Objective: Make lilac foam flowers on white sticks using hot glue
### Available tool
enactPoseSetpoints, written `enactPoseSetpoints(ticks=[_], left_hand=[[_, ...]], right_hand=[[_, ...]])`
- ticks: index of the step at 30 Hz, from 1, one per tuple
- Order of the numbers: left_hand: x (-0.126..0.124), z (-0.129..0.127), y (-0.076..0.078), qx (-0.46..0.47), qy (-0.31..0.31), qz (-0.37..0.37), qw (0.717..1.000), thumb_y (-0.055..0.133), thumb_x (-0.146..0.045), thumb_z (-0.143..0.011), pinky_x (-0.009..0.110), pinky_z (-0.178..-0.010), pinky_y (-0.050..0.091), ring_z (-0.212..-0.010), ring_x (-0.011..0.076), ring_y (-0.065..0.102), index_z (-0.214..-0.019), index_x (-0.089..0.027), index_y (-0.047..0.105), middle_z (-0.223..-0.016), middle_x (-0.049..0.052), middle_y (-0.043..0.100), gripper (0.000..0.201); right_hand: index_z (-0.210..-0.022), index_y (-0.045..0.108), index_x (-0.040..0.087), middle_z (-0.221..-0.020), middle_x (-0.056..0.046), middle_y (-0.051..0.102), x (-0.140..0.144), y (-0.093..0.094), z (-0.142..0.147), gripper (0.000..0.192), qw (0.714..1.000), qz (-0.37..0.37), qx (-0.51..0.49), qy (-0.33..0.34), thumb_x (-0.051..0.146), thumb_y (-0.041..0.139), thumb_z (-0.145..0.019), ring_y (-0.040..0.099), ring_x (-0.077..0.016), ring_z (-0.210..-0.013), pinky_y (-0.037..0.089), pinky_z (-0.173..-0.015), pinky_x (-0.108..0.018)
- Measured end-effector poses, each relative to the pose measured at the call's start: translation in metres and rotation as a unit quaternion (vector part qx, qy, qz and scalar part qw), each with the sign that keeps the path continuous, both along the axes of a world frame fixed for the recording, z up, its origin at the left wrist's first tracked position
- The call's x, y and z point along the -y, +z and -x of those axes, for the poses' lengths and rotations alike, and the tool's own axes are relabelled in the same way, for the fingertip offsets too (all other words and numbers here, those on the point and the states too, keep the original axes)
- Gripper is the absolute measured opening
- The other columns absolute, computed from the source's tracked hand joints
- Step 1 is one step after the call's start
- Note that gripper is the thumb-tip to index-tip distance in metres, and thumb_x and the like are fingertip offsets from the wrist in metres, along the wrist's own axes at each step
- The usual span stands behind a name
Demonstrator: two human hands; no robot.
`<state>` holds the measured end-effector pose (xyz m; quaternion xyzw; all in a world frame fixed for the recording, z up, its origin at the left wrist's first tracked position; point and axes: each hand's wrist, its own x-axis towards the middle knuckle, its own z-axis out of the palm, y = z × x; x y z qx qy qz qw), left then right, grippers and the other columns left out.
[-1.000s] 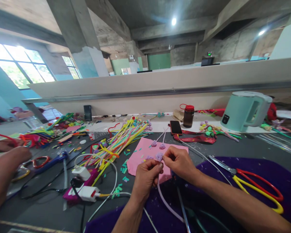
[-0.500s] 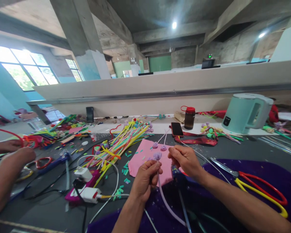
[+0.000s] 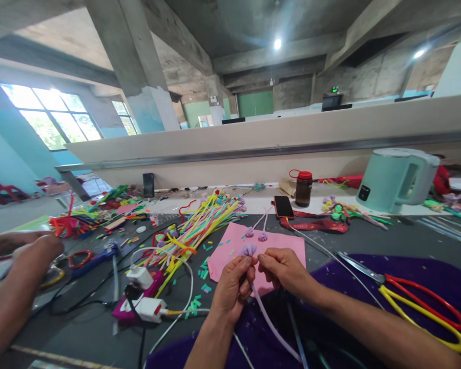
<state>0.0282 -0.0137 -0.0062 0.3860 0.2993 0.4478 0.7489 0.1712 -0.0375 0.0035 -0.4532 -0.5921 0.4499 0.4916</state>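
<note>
My left hand (image 3: 234, 284) pinches a light-purple fuzzy flower (image 3: 249, 250) just below its head. Its long pale-purple stem (image 3: 271, 325) curves down toward my lap. Close against the flower's base, my right hand (image 3: 284, 269) is closed with thumb and forefinger together; whatever they may hold is too small to make out. Behind the hands lies a pink sheet (image 3: 226, 243) bearing two small purple flowers (image 3: 263, 236) with thin stems. A clear stick (image 3: 297, 333) runs downward below my right hand, its upper end hidden.
Scissors (image 3: 384, 279) lie open on dark purple cloth at right. A phone (image 3: 283, 207), bottle (image 3: 303, 188) and green kettle (image 3: 395, 179) stand behind. Left are a bundle of coloured fuzzy stems (image 3: 203, 220), a magenta power strip (image 3: 125, 310), cables and another person's hand (image 3: 40, 251).
My right hand has come down and left to the flower's base, covering a blue tool seen below it before. The other person's hands have shifted. The view has turned slightly left.
</note>
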Motion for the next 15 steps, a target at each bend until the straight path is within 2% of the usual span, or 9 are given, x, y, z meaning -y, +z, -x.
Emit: enactPoseSetpoints(ticks=[8,12,15], left_hand=[[0.0008,-0.0010,-0.0001,-0.031,0.028,-0.018,0.999,0.065,-0.032,-0.069,0.013,-0.029,0.014,-0.025,-0.0019,0.025,-0.070,-0.012,0.061,-0.043,-0.007,0.050,0.020],[0.0013,-0.0008,-0.0019,-0.041,0.019,-0.032,0.998,0.063,-0.033,-0.072,0.014,-0.029,0.016,-0.026,-0.0012,0.028,-0.074,-0.012,0.062,-0.049,-0.006,0.054,0.021],[0.0029,-0.0014,-0.0012,-0.061,0.037,-0.062,0.995,0.062,-0.034,-0.074,0.014,-0.029,0.021,-0.030,-0.0003,0.034,-0.073,-0.012,0.062,-0.055,-0.004,0.057,0.022]], right_hand=[[-0.063,0.056,0.014,-0.048,0.004,0.050,0.0025,-0.0010,0.0007,0.032,1.000,-0.005,0.004,-0.007,0.035,0.045,-0.085,0.043,-0.0048,-0.036,0.031,-0.035,-0.014],[-0.064,0.054,0.015,-0.051,0.005,0.050,0.0030,0.0018,-0.0002,0.023,0.999,-0.031,-0.004,-0.036,0.029,0.049,-0.082,0.044,-0.0047,-0.037,0.032,-0.035,-0.015],[-0.066,0.054,0.016,-0.050,0.007,0.048,0.0018,0.0024,-0.0011,0.018,0.999,-0.030,-0.011,-0.043,0.028,0.053,-0.079,0.043,-0.0051,-0.037,0.032,-0.035,-0.015]])
